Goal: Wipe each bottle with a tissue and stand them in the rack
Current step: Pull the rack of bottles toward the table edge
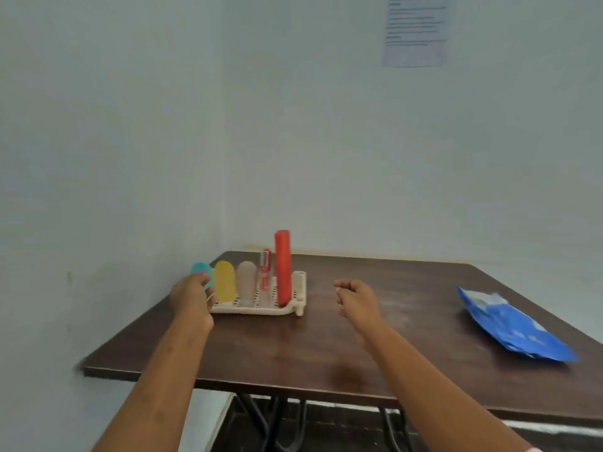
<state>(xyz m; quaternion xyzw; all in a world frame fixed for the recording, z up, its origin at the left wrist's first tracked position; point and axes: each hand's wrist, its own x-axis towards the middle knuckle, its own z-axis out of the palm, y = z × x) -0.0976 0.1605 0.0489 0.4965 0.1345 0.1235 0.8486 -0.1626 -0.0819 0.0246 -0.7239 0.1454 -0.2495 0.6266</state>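
Observation:
A cream rack (295, 306) sits at the table's far left. Standing in it from left to right are a teal bottle (199, 268), a yellow bottle (225, 283), a frosted clear bottle (246, 282), a small clear bottle with a red cap (265, 272) and a tall red bottle (282, 265). My left hand (192, 296) is at the rack's left end, its fingers curled round the teal bottle. My right hand (357, 301) hovers above the table to the right of the rack, fingers loosely curled, holding nothing. No loose tissue is visible.
A blue tissue pack (515, 327) lies near the right edge of the dark brown table (293, 350). Walls stand close behind and to the left of the table. A paper sheet (416, 31) hangs on the back wall.

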